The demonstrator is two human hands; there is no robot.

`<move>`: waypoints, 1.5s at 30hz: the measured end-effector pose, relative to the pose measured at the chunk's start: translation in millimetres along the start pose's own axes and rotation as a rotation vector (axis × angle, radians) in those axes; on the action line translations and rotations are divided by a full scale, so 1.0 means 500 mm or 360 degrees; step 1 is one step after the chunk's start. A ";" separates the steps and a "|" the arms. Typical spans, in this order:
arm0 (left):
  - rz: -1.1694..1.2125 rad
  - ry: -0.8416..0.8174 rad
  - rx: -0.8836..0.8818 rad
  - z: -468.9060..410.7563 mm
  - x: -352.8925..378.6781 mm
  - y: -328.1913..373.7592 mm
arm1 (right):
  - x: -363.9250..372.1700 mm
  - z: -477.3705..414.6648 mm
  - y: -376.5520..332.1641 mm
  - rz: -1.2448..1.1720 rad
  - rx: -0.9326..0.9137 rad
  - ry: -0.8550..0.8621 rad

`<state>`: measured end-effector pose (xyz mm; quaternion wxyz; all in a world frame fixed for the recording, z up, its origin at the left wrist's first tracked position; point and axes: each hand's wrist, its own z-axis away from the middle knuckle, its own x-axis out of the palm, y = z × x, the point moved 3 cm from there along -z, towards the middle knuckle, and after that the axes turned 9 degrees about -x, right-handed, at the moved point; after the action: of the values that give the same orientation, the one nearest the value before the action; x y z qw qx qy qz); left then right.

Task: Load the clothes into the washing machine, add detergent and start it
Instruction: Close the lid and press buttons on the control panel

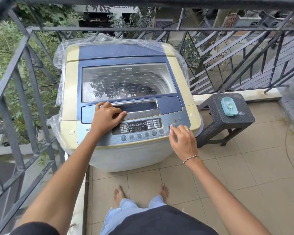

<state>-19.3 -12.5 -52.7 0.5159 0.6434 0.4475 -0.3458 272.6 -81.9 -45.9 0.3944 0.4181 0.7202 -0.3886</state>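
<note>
Right hand open, fingertip seemingly pressing start button, left hand resting relaxed on lid

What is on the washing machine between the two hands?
In the head view, the display and round buttons lie between the left hand and the right hand.

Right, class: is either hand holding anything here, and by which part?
Nothing is held. The left hand rests on the lid by its handle; the right hand touches the panel with one fingertip.
</note>
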 end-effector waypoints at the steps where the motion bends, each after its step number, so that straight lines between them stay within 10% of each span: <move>1: 0.0002 0.0002 -0.0002 0.000 0.000 0.000 | 0.002 -0.001 0.000 -0.0009 0.0001 0.0021; 45: -0.0234 -0.0353 -0.0127 -0.001 -0.017 0.021 | -0.029 -0.031 -0.020 -0.0038 -0.0060 -0.0211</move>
<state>-12.6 -14.7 -41.2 0.5606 0.5456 0.4471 -0.4338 264.7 -76.1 -24.5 0.4445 0.3753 0.7046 -0.4065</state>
